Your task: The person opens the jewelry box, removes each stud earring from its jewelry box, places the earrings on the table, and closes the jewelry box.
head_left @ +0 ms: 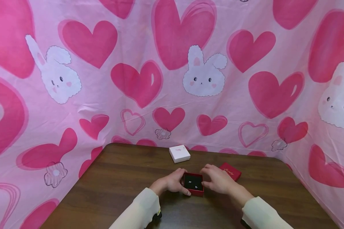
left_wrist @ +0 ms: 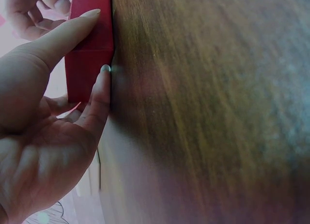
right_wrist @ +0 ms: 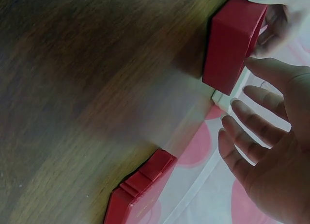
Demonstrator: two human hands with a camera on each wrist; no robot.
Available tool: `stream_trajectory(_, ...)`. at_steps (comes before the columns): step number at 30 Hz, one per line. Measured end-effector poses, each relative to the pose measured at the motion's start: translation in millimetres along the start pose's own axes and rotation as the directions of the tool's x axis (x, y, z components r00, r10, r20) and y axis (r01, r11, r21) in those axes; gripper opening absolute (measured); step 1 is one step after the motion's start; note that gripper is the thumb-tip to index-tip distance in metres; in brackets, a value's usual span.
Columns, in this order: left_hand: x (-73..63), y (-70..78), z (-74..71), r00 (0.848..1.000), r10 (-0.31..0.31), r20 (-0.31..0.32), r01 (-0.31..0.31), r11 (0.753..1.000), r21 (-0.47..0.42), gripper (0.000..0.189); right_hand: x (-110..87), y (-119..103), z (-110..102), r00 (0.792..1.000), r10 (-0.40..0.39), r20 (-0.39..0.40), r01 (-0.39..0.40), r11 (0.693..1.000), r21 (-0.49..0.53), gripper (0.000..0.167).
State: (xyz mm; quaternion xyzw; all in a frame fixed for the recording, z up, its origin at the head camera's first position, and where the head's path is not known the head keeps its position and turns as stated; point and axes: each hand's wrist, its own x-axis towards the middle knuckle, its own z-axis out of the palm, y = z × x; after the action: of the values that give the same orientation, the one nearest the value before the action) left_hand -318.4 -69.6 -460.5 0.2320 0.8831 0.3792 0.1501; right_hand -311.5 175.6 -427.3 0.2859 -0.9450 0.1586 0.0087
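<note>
A small red jewelry box (head_left: 197,192) stands uncovered on the table, its black insert (head_left: 193,181) holding two small silvery star-like earrings (head_left: 196,187). My left hand (head_left: 174,182) grips the box from the left, the thumb (left_wrist: 72,35) along the front wall and fingers round the side. At the box's right side is my right hand (head_left: 218,179), its thumb tip right at the rim. The other fingers (right_wrist: 256,124) of that hand are spread and slightly bent, with nothing between them.
The red lid (head_left: 230,171), with gold lettering and a bow (right_wrist: 147,173), lies behind my right hand. Farther back sits a white box (head_left: 179,154). Past the brown wooden table (head_left: 123,171), a pink cloth (head_left: 137,127) with hearts and rabbits hangs on three sides.
</note>
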Motion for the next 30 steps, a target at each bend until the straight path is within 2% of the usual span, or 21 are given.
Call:
stream_trajectory(11,0.2,0.5,0.2,1.0,-0.001,0.002,0.001,1.0,0.008,0.063,4.2,-4.6,0.7,0.998,-0.013,0.065,0.01,0.999,0.041,0.037)
stream_trajectory(21,0.4,0.7,0.1,1.0,-0.002,0.005,0.002,1.0,0.006,0.061,7.5,-9.2,3.7,0.994,-0.071,0.079,0.069,0.997,0.028,0.036)
stream_trajectory(30,4.8,-5.7,0.7,1.0,-0.013,0.018,0.013,0.999,0.034,0.063,12.4,-11.1,3.8,0.988,-0.107,0.11,0.103,0.994,0.037,0.032)
